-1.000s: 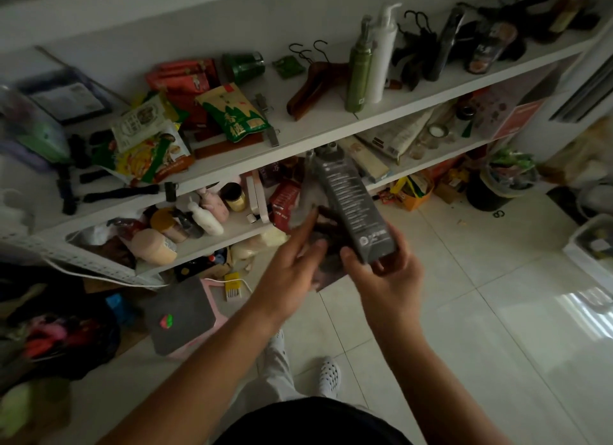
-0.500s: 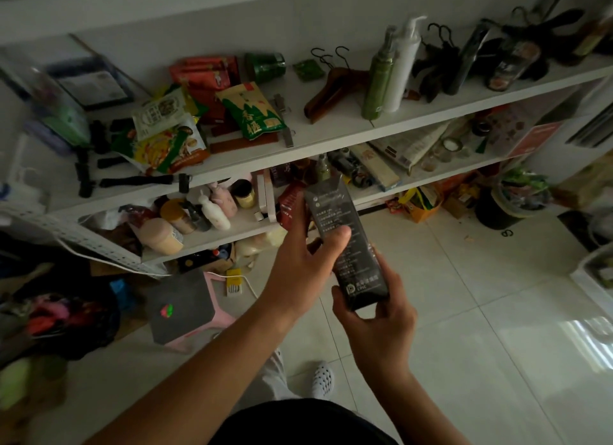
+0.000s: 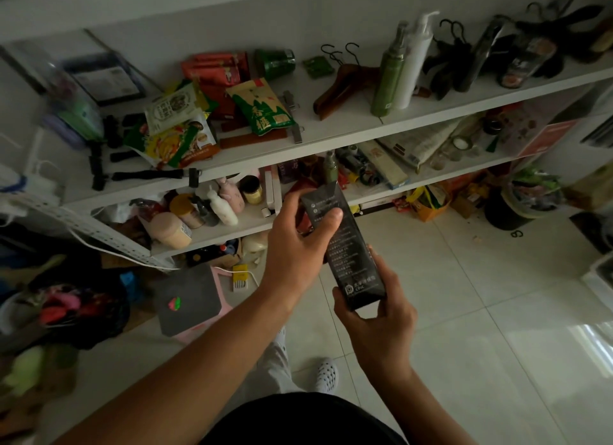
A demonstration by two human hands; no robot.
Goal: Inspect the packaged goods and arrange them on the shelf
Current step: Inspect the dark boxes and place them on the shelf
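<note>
A long black package (image 3: 348, 249) with small white print is held upright and tilted in front of the white shelf (image 3: 348, 136). My left hand (image 3: 298, 242) grips its upper part, thumb across the printed face. My right hand (image 3: 374, 315) holds its lower end from below, fingers curled round both edges. On the upper shelf board lie snack bags: a green and cream bag (image 3: 262, 108), a yellow-green bag (image 3: 175, 142) and red packets (image 3: 215, 69).
Green and white pump bottles (image 3: 401, 63) and wooden hangers (image 3: 341, 83) stand further right on the upper board. Jars and small bottles (image 3: 212, 209) crowd the lower board. A pink stool with a grey top (image 3: 189, 298) and a dark bin (image 3: 517, 209) stand on the tiled floor.
My left hand moved from beside the package's lower part up to grip its top. The package came lower and nearer, and the view shifted slightly right.
</note>
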